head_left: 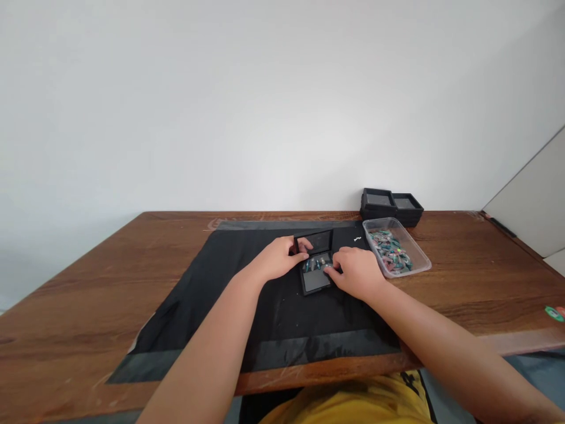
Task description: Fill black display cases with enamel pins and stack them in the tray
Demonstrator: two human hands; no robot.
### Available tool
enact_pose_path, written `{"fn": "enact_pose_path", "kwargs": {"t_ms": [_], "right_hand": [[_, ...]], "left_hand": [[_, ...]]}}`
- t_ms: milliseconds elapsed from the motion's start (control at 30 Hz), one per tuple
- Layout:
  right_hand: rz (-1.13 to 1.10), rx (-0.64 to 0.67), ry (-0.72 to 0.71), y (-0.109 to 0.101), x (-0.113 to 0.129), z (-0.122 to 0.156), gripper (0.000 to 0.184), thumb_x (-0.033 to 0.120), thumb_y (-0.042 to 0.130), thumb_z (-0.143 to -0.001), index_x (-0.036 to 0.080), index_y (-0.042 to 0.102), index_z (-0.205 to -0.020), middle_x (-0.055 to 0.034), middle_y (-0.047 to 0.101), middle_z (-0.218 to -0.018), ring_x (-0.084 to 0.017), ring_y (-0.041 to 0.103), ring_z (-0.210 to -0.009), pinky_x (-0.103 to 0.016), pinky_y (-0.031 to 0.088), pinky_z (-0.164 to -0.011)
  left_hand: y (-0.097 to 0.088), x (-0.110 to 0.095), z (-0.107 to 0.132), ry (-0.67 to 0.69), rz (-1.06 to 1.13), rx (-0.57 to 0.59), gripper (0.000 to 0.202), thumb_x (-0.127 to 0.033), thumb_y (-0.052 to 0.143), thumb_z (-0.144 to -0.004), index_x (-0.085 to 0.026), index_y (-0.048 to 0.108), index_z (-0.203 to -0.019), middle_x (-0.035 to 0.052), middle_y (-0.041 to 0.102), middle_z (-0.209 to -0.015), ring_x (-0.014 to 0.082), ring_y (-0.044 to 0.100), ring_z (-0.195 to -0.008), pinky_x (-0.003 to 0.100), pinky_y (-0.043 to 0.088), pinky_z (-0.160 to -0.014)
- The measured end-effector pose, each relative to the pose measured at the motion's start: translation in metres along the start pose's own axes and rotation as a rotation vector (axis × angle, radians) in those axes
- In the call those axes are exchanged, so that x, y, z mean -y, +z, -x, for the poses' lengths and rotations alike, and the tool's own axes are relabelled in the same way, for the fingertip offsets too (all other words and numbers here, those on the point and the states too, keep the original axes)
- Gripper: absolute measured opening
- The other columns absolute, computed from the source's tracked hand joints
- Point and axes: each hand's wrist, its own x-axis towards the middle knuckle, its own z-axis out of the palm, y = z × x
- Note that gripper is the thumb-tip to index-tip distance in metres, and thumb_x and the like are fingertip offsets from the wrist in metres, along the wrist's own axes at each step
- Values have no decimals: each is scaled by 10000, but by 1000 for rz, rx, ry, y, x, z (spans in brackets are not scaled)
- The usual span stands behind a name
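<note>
A small black hinged case (316, 281) lies open on the black mat, its windowed lid (320, 242) tilted up at the back. Inside, several blue and silvery pieces that look like press-on nails (313, 265) stand in a row above a grey panel. My left hand (281, 258) grips the case at its left side, with fingers behind the lid's window and the thumb in front. My right hand (356, 271) is closed at the right side, thumb and fingertips at the end piece of the row. Those fingers partly hide that piece.
To the right of my right hand stands a clear plastic tub (419, 259) of teal and pink nail-like pieces. Behind it are stacked black cases (378, 203) against the wall. A white scrap (357, 239) lies on the black mat (207, 294), which covers part of the wooden table (88, 277).
</note>
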Motion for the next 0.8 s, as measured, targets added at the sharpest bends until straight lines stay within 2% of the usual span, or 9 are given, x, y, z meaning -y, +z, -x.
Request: {"fn": "enact_pose_path", "kwargs": {"t_ms": [200, 367, 600, 800], "right_hand": [[-12, 7, 6, 5, 2, -5, 298, 364, 540, -961, 194, 699, -773, -69, 728, -894, -199, 666, -837, -291, 363, -635], [-71, -21, 16, 8, 2, -8, 245, 342, 544, -960, 203, 680, -811, -45, 728, -895, -185, 659, -832, -290, 324, -618], [-181, -6, 70, 6, 1, 0, 198, 371, 624, -919, 221, 686, -806, -19, 728, -865, -176, 655, -816, -282, 343, -628], [-209, -6, 83, 4, -1, 0, 125, 301, 626, -916, 234, 714, -856, -11, 725, -857, -166, 636, -809, -274, 356, -654]], "left_hand": [[0, 0, 0, 12, -1, 6, 269, -387, 596, -800, -242, 733, -980, 32, 773, -944, 251, 702, -874, 356, 538, -797], [0, 0, 0, 20, -7, 10, 269, -382, 592, -806, -243, 732, -989, 34, 773, -951, 251, 703, -873, 365, 533, -811], [0, 0, 0, 15, -17, 5, 280, -398, 595, -811, -245, 735, -998, 29, 773, -943, 245, 702, -861, 354, 534, -784], [0, 0, 0, 8, -20, 8, 271, -382, 598, -808, -248, 734, -1000, 26, 773, -955, 248, 703, -893, 356, 529, -814]]}}
